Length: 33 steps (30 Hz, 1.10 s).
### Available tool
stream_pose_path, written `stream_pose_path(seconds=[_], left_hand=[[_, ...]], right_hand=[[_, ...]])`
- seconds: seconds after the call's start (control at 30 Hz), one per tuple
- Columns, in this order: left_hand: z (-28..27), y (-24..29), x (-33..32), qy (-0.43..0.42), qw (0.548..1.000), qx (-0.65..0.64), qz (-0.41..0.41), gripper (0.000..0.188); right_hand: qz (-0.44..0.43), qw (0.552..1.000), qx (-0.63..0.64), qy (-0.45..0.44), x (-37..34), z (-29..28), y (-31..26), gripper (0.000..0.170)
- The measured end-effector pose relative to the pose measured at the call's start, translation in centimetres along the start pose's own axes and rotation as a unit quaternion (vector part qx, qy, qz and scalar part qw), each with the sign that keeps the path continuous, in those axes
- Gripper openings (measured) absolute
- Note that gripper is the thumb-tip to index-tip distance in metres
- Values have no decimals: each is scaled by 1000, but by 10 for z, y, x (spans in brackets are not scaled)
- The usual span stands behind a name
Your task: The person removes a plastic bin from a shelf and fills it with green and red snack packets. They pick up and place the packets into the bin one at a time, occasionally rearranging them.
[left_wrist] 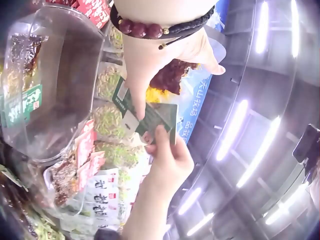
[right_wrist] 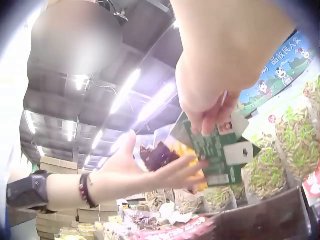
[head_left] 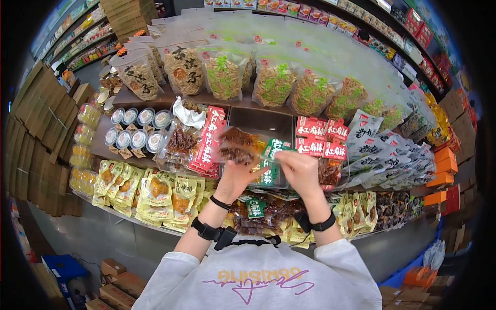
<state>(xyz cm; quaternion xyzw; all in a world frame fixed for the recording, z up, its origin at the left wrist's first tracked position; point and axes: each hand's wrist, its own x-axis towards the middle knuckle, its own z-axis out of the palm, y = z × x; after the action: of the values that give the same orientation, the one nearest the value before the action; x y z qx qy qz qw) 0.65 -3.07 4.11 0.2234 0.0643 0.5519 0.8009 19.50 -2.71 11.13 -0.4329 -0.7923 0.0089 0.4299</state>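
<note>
Above a clear plastic bin (head_left: 261, 120) at a packed snack display, a shopper or worker in a white printed top (head_left: 268, 274) is holding up a clear packet (head_left: 238, 145) of dark brown food with a green header card (right_wrist: 212, 155). The right hand (head_left: 304, 168) is gripping the green header card between thumb and fingers, while the left hand (head_left: 234, 180) is opening its palm beside the packet, its fingers spread and not curling round it; whether the palm is carrying any weight, the pictures are not making clear. Another green-labelled packet (left_wrist: 22, 107) is lying in the bin. Red-labelled packets (head_left: 320, 138) are filling the section to the right, and more red labels (head_left: 208, 142) are showing to the left, near a crumpled white wrapper (head_left: 188, 114). Tall bags (head_left: 225, 75) with green lettering are standing in a row behind the bin. Farther left, round lidded tubs (head_left: 138, 138) are sitting in two rows, with yellow pouches (head_left: 157, 192) lining the front edge below them. Black bands are circling both wrists.
</note>
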Motion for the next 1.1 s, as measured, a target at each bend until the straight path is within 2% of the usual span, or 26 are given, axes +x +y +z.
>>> stream_pose_path(seconds=[0.03, 0.1, 0.13, 0.17, 0.23, 0.27, 0.3, 0.37, 0.4, 0.43, 0.5, 0.53, 0.57, 0.63, 0.67, 0.7, 0.77, 0.8, 0.83, 0.9, 0.97, 1.0, 1.03, 1.1], left_hand=[[6, 3, 3, -2, 1000, -2, 5, 76], [20, 8, 3, 57, 998, 3, -27, 87], [21, 8, 0, -18, 997, 79, 15, 101], [17, 9, -3, -19, 997, 78, 13, 101], [11, 16, -9, -90, 994, -66, -12, 108], [10, 16, -10, -118, 987, -114, 3, 95], [11, 18, -13, -116, 987, -114, 0, 95], [10, 27, -23, 5, 997, -71, -33, 73], [10, 31, -27, 65, 995, -50, -50, 65], [8, 35, -29, 65, 995, -51, -50, 65], [5, 43, -30, -5, 997, 68, -38, 61], [0, 43, -33, 26, 997, 42, -52, 69], [-1, 44, -36, 27, 997, 41, -51, 69], [-1, 44, -45, -7, 997, 71, -42, 75], [-11, 42, -52, -1, 996, 74, -47, 81], [-12, 44, -54, -2, 996, 74, -49, 81], [-13, 47, -58, -44, 996, 24, -70, 84], [-11, 46, -58, 74, 996, 26, -45, 86], [-8, 48, -60, 76, 996, 27, -42, 86], [-2, 57, -66, -14, 996, 51, -65, 87], [-23, 49, -77, 21, 994, 74, -77, 86], [-10, 48, -75, -7, 991, 84, -107, 83], [3, 46, -73, -35, 985, 94, -137, 81], [11, 42, -73, -3, 987, 115, -110, 76]], right_hand=[[-14, 1000, -6, 13, -7, 1, -1, 16], [11, 999, 2, 41, -19, -1, -9, 19], [34, 997, 15, 61, -28, 2, -7, 20], [36, 997, 14, 62, -33, 1, -7, 20], [82, 991, 48, 93, -45, -4, -6, 16], [66, 994, 52, 68, -52, -8, -1, 19], [69, 994, 52, 68, -53, -8, -2, 19], [29, 991, 83, 105, -54, -10, -5, 25], [33, 993, 103, 51, -58, -15, -2, 30], [33, 993, 102, 50, -59, -15, -2, 30], [122, 945, 294, 76, -57, -15, -3, 44], [204, 879, 414, 124, -58, -11, -9, 55], [205, 878, 414, 122, -55, -8, -13, 55], [319, 838, 426, 125, -50, -6, -18, 58], [349, 819, 448, 79, -51, -6, -17, 54], [425, 781, 456, 37, -57, -5, -10, 47], [366, 829, 422, 28, -66, 4, 5, 34], [353, 844, 401, 51, -62, 2, 2, 29], [341, 856, 381, 72, -59, 1, -1, 24], [343, 853, 388, 68, -57, 5, 2, 22], [352, 831, 431, -7, -53, 7, -1, 24], [342, 845, 408, -46, -56, 16, 0, 25], [390, 808, 435, -79, -63, 25, 1, 26], [260, 911, 318, -35, -69, 45, 3, 29]])
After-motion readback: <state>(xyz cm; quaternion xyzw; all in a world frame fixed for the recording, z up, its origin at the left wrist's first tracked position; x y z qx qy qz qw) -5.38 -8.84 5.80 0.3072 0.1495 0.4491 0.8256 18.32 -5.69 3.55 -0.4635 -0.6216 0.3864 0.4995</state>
